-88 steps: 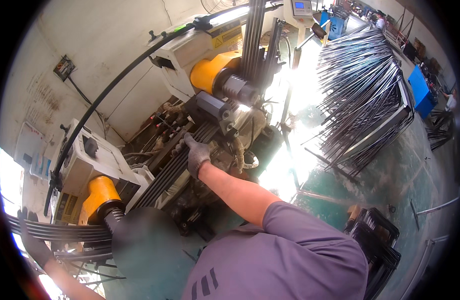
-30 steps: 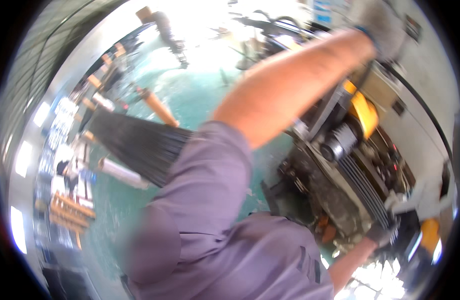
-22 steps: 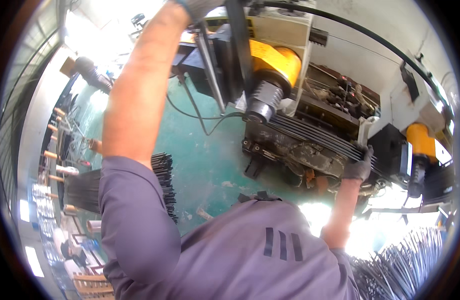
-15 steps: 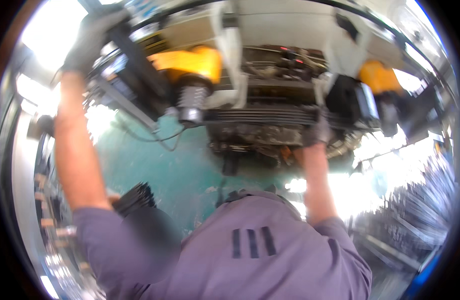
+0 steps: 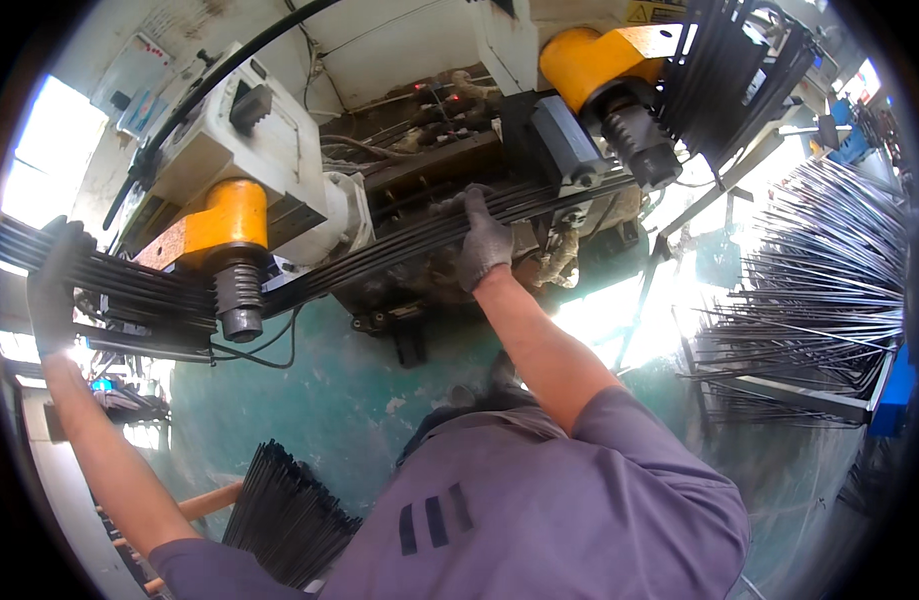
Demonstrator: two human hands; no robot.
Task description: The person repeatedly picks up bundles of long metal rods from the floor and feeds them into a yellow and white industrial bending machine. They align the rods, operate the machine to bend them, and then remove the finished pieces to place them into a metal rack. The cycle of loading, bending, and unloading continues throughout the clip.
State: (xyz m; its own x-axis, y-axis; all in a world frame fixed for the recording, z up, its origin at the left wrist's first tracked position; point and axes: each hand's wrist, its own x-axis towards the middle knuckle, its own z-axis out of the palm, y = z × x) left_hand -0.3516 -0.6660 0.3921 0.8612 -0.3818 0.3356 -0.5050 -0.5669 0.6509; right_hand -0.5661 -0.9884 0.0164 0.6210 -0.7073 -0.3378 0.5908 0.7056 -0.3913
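Several long dark metal rods (image 5: 379,248) lie side by side across the front of a bending machine, passing by its two yellow heads. My left hand (image 5: 57,285), in a grey glove, is closed round the rods near their left end. Further along, my right hand (image 5: 485,245), also gloved, grips the rods between the two heads, its fingers over their far side. The left yellow head (image 5: 237,212) carries a ribbed steel spindle (image 5: 240,300) close to the rods. The right yellow head (image 5: 589,65) has a similar spindle (image 5: 641,145).
Another bunch of black rods (image 5: 724,80) fans out upright by the right head. A big stack of shiny rods (image 5: 819,280) sits on a rack at the right. Dark rods (image 5: 279,510) stand bundled at lower left. A black cable (image 5: 289,345) hangs under the left head.
My view has swung, so the machine appears tilted and shifted. My left hand, earlier raised and blurred at upper left, is now lower, on the rods' left end. My right hand remains on the rods.
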